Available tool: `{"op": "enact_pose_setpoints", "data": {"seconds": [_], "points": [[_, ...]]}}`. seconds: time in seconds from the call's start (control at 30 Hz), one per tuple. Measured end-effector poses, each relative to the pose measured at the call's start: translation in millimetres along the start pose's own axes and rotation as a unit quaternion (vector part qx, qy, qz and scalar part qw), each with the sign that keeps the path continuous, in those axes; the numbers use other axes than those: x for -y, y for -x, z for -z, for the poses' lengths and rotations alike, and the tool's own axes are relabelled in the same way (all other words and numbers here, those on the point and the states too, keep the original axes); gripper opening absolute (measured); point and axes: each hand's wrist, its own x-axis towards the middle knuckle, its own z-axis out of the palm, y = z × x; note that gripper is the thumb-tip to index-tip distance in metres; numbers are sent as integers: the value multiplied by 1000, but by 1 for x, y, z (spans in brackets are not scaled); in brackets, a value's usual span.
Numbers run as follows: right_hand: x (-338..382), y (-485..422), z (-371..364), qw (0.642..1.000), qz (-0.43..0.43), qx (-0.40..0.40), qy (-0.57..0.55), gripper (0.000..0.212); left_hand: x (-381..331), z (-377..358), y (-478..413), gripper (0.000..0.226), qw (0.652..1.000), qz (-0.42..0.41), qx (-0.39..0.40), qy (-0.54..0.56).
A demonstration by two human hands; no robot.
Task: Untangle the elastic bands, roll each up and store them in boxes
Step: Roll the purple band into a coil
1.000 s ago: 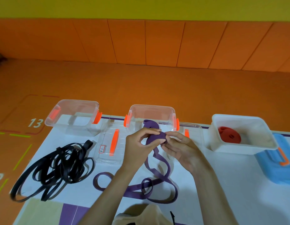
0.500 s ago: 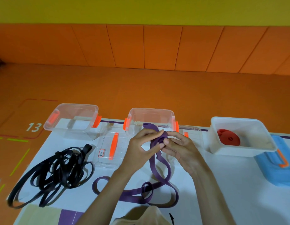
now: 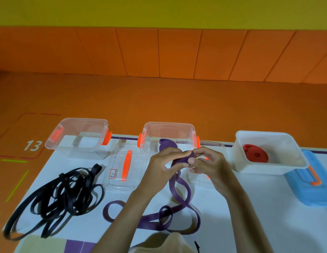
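My left hand (image 3: 163,166) and my right hand (image 3: 209,164) meet above the mat and both pinch a small coil at one end of the purple elastic band (image 3: 174,194). The rest of that band hangs down and lies in loose loops on the white mat near me. A tangled black band (image 3: 56,199) lies at the left. A rolled red band (image 3: 255,152) sits inside the white box (image 3: 288,163) at the right. Two clear boxes with orange latches stand behind: one at the left (image 3: 78,136), one in the middle (image 3: 168,132) just behind my hands.
A clear lid with an orange handle (image 3: 125,168) lies between the clear boxes. Another clear lid (image 3: 213,148) lies partly hidden behind my right hand. A blue lid (image 3: 312,185) lies at the right edge. Orange floor and wall panels lie beyond the mat.
My fingers have shifted round the purple coil, and my hands sit slightly to the right. The loose purple loops on the mat have shifted a little.
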Motion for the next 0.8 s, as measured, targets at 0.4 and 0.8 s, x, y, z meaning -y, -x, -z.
{"op": "enact_pose_setpoints", "data": {"seconds": [0.4, 0.8], "points": [[-2, 1, -1, 996, -38, 17, -80, 22, -11, -2, -6, 22, 981, 46, -85, 167], [2, 2, -6, 1000, 7, 17, 1, 30, -2, -2, -2, 24, 995, 11, -89, 48]]}}
